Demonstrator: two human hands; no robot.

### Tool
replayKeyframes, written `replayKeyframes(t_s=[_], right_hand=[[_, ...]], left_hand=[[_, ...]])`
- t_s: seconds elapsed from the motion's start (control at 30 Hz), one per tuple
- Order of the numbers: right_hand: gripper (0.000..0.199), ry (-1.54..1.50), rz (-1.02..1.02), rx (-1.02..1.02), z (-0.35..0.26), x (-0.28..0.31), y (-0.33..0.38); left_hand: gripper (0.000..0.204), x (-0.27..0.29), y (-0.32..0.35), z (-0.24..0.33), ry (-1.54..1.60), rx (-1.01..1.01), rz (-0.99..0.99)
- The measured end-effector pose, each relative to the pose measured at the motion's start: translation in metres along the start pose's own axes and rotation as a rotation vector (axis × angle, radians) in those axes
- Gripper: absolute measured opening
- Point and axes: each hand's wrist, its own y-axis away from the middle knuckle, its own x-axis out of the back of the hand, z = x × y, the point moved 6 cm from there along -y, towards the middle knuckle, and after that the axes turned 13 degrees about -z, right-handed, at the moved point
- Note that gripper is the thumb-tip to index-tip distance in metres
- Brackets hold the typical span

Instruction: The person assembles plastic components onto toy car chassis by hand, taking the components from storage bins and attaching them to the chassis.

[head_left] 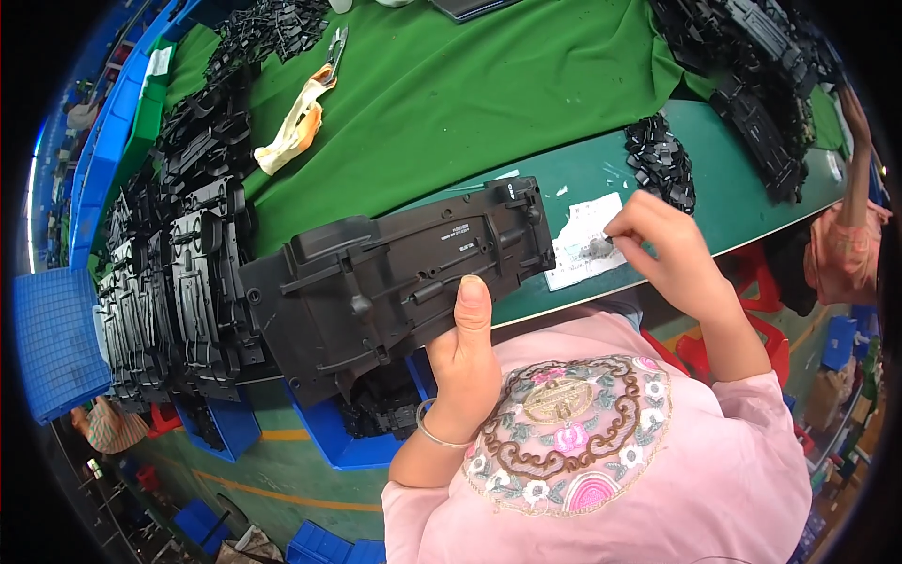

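Observation:
My left hand (467, 362) grips the lower edge of a long black moulded plastic panel (376, 291), thumb on its ribbed face. The panel is held up and tilted above the table edge. At its right, my right hand (665, 252) pinches a small dark piece (608, 239) between thumb and fingertips, over a white sheet of paper (584, 268) with a grey smudge. The piece is too small to make out in detail. A pile of small black plastic parts (660, 162) lies just beyond the right hand.
Stacked black panels (202, 291) fill the left side, near a blue crate (58, 343). Pliers with wrapped handles (299, 120) lie on the green cloth (442, 94). More black panels (763, 132) are at the far right. A blue bin (371, 451) stands below the table edge. Another person's arm (857, 160) shows at right.

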Motion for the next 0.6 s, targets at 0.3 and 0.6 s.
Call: replayKeyframes(t_s=[0.3,0.6], right_hand=[[0.011,-1.220,0.018,0.028,-0.010,-0.020,-0.003],[0.015,-0.770,0.182,0.157,-0.029,-0.017,-0.002]], left_hand=[[0.037,-0.016,-0.004,0.005,0.039,0.023,-0.106],[0.037,-0.026,-0.005,0.016,0.150,-0.009,-0.173]])
